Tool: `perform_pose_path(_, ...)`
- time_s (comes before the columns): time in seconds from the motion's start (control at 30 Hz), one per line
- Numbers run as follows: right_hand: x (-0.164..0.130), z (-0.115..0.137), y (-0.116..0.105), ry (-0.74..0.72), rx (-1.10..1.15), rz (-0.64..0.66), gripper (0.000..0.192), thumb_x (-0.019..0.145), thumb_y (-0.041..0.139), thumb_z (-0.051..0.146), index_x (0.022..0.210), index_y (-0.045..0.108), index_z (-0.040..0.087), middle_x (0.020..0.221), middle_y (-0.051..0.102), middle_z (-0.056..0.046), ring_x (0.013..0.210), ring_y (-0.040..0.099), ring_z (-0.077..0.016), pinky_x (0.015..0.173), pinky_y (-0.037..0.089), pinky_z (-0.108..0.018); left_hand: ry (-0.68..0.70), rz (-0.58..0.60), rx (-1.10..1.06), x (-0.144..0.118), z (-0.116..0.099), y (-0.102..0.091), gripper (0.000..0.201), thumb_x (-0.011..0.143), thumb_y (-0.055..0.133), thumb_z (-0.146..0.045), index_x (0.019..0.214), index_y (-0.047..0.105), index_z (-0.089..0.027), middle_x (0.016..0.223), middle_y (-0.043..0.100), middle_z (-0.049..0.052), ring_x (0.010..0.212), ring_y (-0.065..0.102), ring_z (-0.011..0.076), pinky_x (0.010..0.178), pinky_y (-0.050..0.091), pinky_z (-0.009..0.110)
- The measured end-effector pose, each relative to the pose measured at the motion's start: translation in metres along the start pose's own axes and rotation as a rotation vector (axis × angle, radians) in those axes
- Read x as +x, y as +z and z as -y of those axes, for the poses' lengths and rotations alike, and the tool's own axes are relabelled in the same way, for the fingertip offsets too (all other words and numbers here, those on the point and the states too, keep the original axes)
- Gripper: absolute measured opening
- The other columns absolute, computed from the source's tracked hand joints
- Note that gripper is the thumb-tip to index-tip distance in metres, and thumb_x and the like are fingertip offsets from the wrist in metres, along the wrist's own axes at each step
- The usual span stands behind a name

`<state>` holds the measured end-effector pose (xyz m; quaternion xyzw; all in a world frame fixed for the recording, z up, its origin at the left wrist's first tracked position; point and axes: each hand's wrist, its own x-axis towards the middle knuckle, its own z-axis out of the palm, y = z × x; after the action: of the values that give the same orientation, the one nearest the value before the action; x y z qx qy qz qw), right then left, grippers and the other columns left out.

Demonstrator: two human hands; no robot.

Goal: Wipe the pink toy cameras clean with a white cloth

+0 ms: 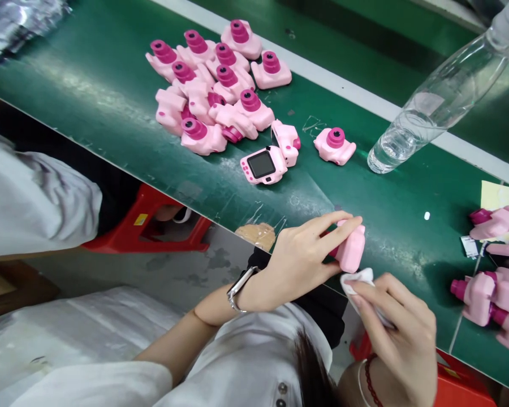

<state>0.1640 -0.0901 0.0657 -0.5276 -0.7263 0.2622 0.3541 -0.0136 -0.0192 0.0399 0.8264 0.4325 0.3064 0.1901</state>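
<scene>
Near the table's front edge, my left hand [303, 260] grips a pink toy camera [353, 249], with the magenta lens side turned toward the palm. My right hand [401, 322] pinches a folded white cloth [358, 281] just below the camera; whether cloth and camera touch, I cannot tell. Beyond my hands, a toy camera with its screen up [261, 164] leans against another toy camera [287, 141] on the green table [390, 220]. A single toy camera [335, 146] lies lens up to their right.
Several pink toy cameras [227, 76] cluster farther back. A tilted-looking clear bottle [407, 133] holding some water stands at the right. More toy cameras [479, 297] lie at the right edge. Silvery bags [17, 25] occupy the far left. A person's white sleeve [38, 198] and a red stool [152, 226] are at left.
</scene>
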Motion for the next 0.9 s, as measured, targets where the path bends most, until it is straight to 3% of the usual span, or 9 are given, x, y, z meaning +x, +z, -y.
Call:
perform_pose_path(0.2,-0.023,-0.011,-0.030,0.119,0.001,-0.050,0.010,0.093,0.066,0.017,0.087,0.073,0.021,0.069,0.061,0.001,0.052,0.055,-0.0094,0.044,0.042,-0.022,-0.005,0.022,-0.290,0.005,0.003,0.001,0.053,0.084,0.081,-0.033,0.133,0.063,-0.021,0.133,0.072,0.008,0.119,0.072,0.0214,0.101,0.060,0.030)
perform_pose_path(0.3,-0.024,-0.009,-0.022,0.117,0.009,-0.183,0.010,0.091,0.067,0.015,0.088,0.074,0.022,0.068,0.059,0.001,0.053,0.052,-0.0101,0.044,0.039,-0.023,0.009,0.054,-0.382,0.007,0.001,0.003,0.056,0.080,0.084,-0.035,0.131,0.064,-0.020,0.132,0.073,0.009,0.120,0.071,0.0220,0.105,0.059,0.032)
perform_pose_path(0.43,-0.012,-0.001,0.005,0.081,0.016,-0.479,0.021,0.091,0.066,0.012,0.102,0.076,0.026,0.070,0.058,0.002,0.056,0.050,-0.0111,0.047,0.039,-0.025,-0.005,0.078,-0.233,0.006,-0.006,0.006,0.044,0.090,0.067,-0.015,0.132,0.064,-0.023,0.135,0.071,0.007,0.119,0.072,0.0202,0.100,0.061,0.031)
perform_pose_path(0.5,-0.006,0.000,0.011,0.023,-0.032,-0.377,0.025,0.092,0.066,0.011,0.109,0.075,0.027,0.072,0.059,0.002,0.057,0.052,-0.0098,0.049,0.041,-0.024,0.006,0.092,-0.165,0.005,-0.008,0.008,0.043,0.092,0.061,-0.012,0.133,0.063,-0.023,0.135,0.072,0.007,0.117,0.073,0.0193,0.096,0.062,0.029)
perform_pose_path(0.6,-0.006,-0.002,0.000,-0.034,-0.105,-0.101,0.020,0.095,0.063,0.011,0.108,0.074,0.023,0.071,0.055,0.003,0.056,0.051,-0.0071,0.051,0.042,-0.021,0.028,0.086,-0.095,0.006,-0.009,0.010,0.043,0.091,0.061,-0.012,0.133,0.064,-0.022,0.133,0.072,0.007,0.111,0.074,0.0187,0.089,0.063,0.026)
perform_pose_path(0.67,-0.011,-0.003,-0.010,-0.010,-0.082,-0.037,0.016,0.097,0.062,0.012,0.104,0.073,0.021,0.072,0.056,0.003,0.057,0.052,-0.0067,0.052,0.043,-0.020,0.042,0.064,-0.060,0.006,-0.009,0.011,0.044,0.088,0.065,-0.013,0.132,0.064,-0.020,0.132,0.073,0.007,0.108,0.075,0.0195,0.085,0.063,0.026)
perform_pose_path(0.77,-0.015,-0.002,-0.014,0.043,0.019,-0.146,0.015,0.094,0.064,0.010,0.101,0.071,0.022,0.076,0.060,0.003,0.059,0.053,-0.0068,0.052,0.043,-0.020,0.058,0.041,-0.026,0.007,-0.011,0.012,0.044,0.089,0.065,-0.013,0.132,0.063,-0.019,0.132,0.073,0.007,0.105,0.075,0.0194,0.083,0.063,0.027)
perform_pose_path(0.83,-0.014,-0.001,-0.007,0.076,0.037,-0.280,0.019,0.093,0.066,0.009,0.103,0.072,0.024,0.075,0.058,0.004,0.058,0.050,-0.0071,0.051,0.041,-0.021,0.057,0.040,-0.020,0.006,-0.012,0.012,0.043,0.091,0.061,-0.012,0.133,0.062,-0.020,0.132,0.073,0.006,0.104,0.075,0.0185,0.083,0.062,0.026)
perform_pose_path(0.9,-0.009,-0.002,0.001,0.078,0.018,-0.305,0.023,0.093,0.066,0.010,0.107,0.073,0.026,0.074,0.056,0.004,0.059,0.050,-0.0074,0.051,0.040,-0.021,0.051,0.050,-0.010,0.005,-0.013,0.012,0.042,0.093,0.058,-0.013,0.134,0.061,-0.022,0.132,0.073,0.006,0.105,0.075,0.0180,0.083,0.062,0.026)
